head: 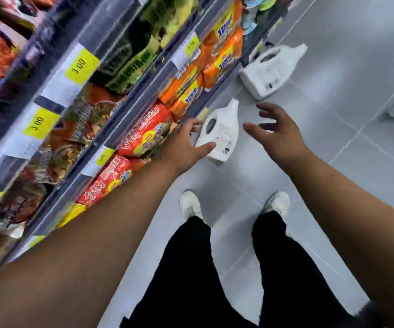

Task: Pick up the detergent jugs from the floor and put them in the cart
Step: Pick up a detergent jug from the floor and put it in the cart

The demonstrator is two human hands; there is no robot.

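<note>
left hand (pixel 186 143) spread at near detergent jug (pixel 222 131) | right hand (pixel 276 133) splayed, empty | second jug (pixel 267 72) upper right | noodle shelf (pixel 110 110) left

Near jug (pixel 219 131) on floor (pixel 333 162) beside shelf (pixel 120 119) at left; second jug (pixel 270 72) beyond it.

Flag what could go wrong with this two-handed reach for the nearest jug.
1. The nearest jug lies on its side on smooth floor tile; the left hand is at its edge, the right hand open and apart, so it could slide away.
2. It lies by the shelf base; the left forearm runs close along the noodle packs and might knock them.
3. No cart is in view, and a second jug remains on the floor.
</note>
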